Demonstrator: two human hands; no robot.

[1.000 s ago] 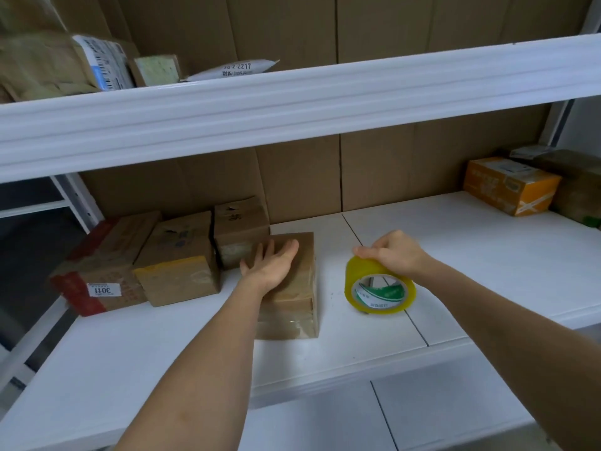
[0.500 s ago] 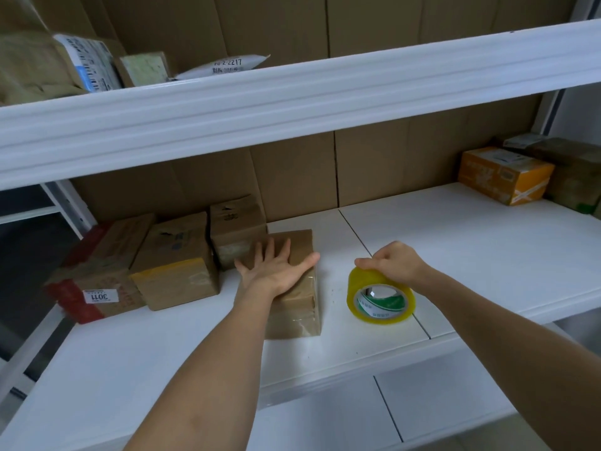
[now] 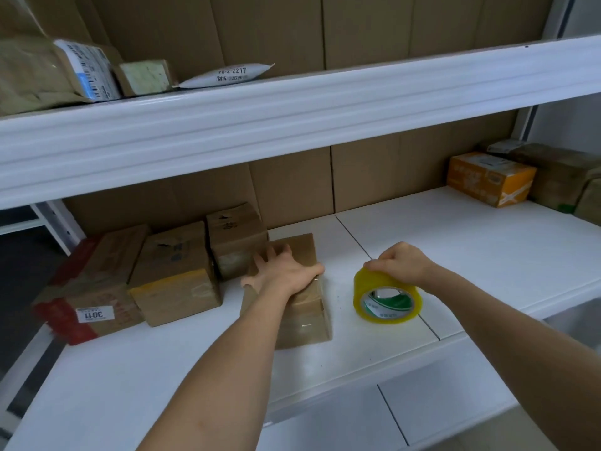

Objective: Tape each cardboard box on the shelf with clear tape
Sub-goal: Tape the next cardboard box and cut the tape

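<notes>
two bare hands work over the white shelf board [image 3: 455,242] in the lower half of the frame. the left hand [image 3: 286,271] lies flat with fingers spread on top of a small brown cardboard box [image 3: 302,307] at centre frame, thumb at the box's right edge; clear tape glints on its near face. the right hand [image 3: 400,263], right of centre, curls its fingers over the top of a yellow-tinted roll of clear tape with a green and white core [image 3: 387,297], which stands on edge on the shelf, just right of the box and apart from it. three more brown cardboard boxes sit at left: one behind [image 3: 234,239], touching the held box, a middle one [image 3: 175,271], and a red-taped one with a white label [image 3: 87,288]. an orange carton [image 3: 487,177] sits at far right.
</notes>
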